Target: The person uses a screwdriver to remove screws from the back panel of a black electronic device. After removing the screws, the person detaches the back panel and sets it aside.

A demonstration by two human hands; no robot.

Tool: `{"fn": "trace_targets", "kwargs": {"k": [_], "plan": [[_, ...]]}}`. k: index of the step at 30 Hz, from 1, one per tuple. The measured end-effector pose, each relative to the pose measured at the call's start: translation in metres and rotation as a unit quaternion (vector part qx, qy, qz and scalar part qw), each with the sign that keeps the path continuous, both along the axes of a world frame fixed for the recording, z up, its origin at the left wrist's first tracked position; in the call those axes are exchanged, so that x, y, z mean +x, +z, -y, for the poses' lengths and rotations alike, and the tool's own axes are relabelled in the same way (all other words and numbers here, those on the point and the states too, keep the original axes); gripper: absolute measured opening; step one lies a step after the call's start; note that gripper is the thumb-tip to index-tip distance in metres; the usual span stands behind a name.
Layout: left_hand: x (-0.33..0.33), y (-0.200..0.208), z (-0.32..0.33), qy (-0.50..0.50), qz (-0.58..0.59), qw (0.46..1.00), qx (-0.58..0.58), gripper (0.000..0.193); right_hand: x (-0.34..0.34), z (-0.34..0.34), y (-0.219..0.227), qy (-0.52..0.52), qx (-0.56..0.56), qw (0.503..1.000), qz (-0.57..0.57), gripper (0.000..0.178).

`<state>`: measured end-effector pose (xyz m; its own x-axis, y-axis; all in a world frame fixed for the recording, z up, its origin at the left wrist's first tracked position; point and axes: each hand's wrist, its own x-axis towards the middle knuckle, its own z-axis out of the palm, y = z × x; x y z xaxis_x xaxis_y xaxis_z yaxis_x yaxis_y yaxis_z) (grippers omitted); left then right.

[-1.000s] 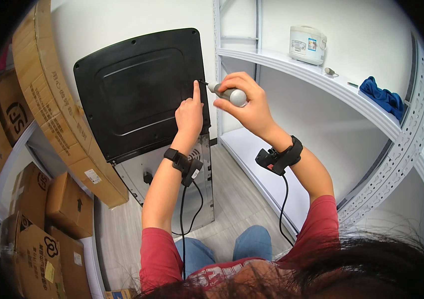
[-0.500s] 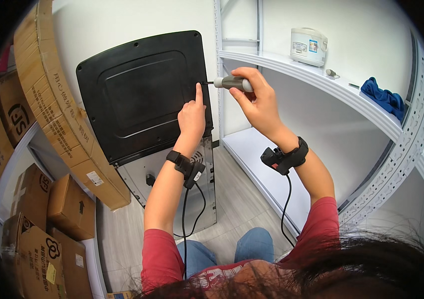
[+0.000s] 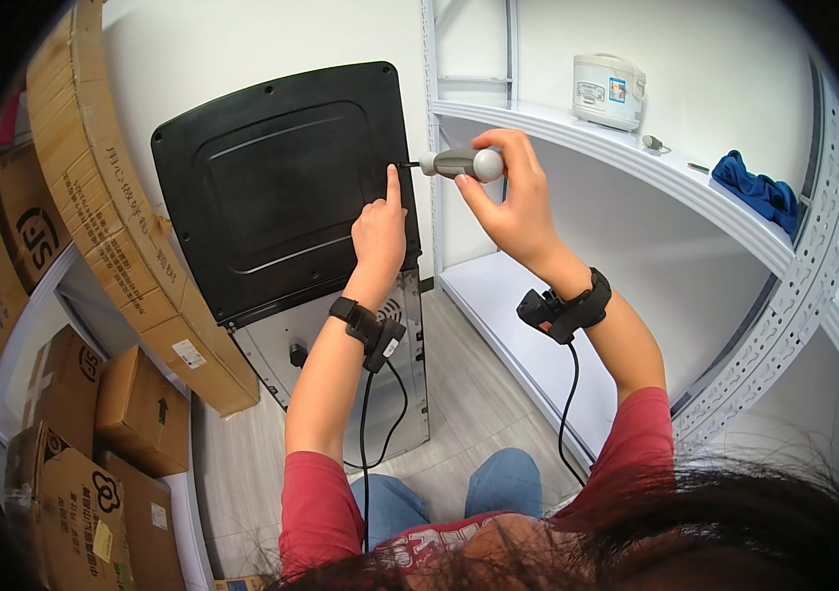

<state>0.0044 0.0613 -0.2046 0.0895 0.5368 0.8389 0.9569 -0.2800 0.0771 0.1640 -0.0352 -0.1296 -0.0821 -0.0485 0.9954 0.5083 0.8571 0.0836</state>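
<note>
Grey, plastic-handled screwdriver (image 3: 455,164), grasped by right hand (image 3: 520,202), is best kept untilted at black, ridged panel (image 3: 281,182); left hand (image 3: 379,234), index extended, grip undiscernible.

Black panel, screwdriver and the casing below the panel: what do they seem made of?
Panel: probably moulded plastic, satin black, judging by its rounded ridges and soft sheen; painted metal is possible.
Screwdriver: handle likely plastic, perhaps with a rubbery grip, from its two grey tones; the thin dark shaft is probably steel.
Casing: seems bare sheet metal, from its dull silvery face and curved vent slots.
</note>
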Motion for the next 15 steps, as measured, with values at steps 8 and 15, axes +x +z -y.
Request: {"fn": "trace_targets", "kwargs": {"k": [8,15], "plan": [[-0.0005,0.0003,0.0007,0.004,-0.002,1.000,-0.006,0.071,0.0030,0.0086,0.0017,0.066,-0.125,0.989,0.053,0.017],[-0.0010,-0.0001,0.0007,0.001,-0.004,1.000,0.000,0.072,-0.0010,0.0046,-0.0016,0.104,-0.162,0.977,-0.096,0.020]]}}
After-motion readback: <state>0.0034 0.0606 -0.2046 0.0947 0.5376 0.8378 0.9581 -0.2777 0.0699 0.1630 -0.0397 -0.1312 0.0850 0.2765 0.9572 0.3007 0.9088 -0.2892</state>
